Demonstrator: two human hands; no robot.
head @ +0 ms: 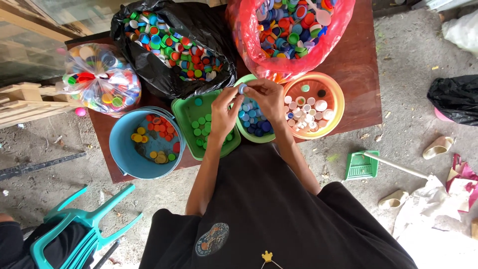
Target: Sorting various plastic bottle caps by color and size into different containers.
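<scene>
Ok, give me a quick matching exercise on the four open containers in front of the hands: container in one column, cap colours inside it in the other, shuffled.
Containers:
1. blue bucket
2. green square tray
3. green round bowl
4. orange bowl

Cap colours inside:
A. mostly blue
B. mostly white and pale
C. green
D. red, orange and yellow

Pairs: 1-D, 2-C, 3-A, 4-B.

Both hands, left hand and right hand, hold one small blue cap together above the green round bowl.
</scene>
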